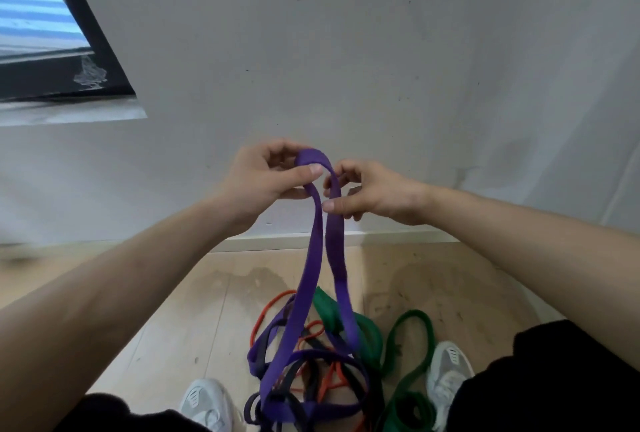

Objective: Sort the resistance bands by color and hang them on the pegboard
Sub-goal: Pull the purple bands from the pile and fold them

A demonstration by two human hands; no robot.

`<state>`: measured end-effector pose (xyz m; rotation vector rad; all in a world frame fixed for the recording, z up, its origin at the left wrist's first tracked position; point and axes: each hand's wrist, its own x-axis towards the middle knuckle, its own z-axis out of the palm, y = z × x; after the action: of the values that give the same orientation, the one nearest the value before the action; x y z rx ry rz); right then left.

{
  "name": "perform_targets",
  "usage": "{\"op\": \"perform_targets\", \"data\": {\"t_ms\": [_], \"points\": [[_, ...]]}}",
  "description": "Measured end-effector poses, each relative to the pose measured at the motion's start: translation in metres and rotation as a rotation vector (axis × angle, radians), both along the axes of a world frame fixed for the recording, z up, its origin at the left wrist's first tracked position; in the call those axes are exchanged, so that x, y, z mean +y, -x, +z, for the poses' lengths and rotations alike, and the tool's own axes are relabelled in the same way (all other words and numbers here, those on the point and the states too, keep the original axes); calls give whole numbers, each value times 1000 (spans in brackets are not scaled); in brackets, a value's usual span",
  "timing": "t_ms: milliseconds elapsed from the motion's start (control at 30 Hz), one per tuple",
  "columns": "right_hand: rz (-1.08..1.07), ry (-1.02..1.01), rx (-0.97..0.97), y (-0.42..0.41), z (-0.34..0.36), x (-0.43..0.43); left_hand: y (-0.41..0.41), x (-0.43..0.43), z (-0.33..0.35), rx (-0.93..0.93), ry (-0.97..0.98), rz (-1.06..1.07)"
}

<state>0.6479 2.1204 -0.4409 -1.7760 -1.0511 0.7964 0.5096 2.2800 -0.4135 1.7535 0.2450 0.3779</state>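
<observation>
Purple band (313, 258) held up at frame centre. Left hand (270, 179) pinches the loop's crest; right hand (370, 194) pinches the right strand just below. One band held. Strands hang into a tangled pile (311, 359) on the floor (173, 310), lower centre: green, red, dark and purple bands, too tangled to count.

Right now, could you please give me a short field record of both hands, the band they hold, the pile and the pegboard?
left hand: grip pinches the top of the purple band loop
right hand: pinches the loop's right strand, just below the top
purple band: raised in front of the wall, lower end hanging into the pile
pile: purple, green bands, red bands and dark bands tangled on the floor between the shoes
pegboard: not in view
</observation>
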Motion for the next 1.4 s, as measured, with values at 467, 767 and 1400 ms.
{"op": "perform_targets", "data": {"t_ms": [467,767,1400], "points": [[11,55,35,18,-11,21,7,7,15,-225,271,98],[-75,81,-51,7,-19,22,21,43,6,-147,232,151],[25,14,-263,17,13,5,18,8,-16,289,-608,-238]]}}
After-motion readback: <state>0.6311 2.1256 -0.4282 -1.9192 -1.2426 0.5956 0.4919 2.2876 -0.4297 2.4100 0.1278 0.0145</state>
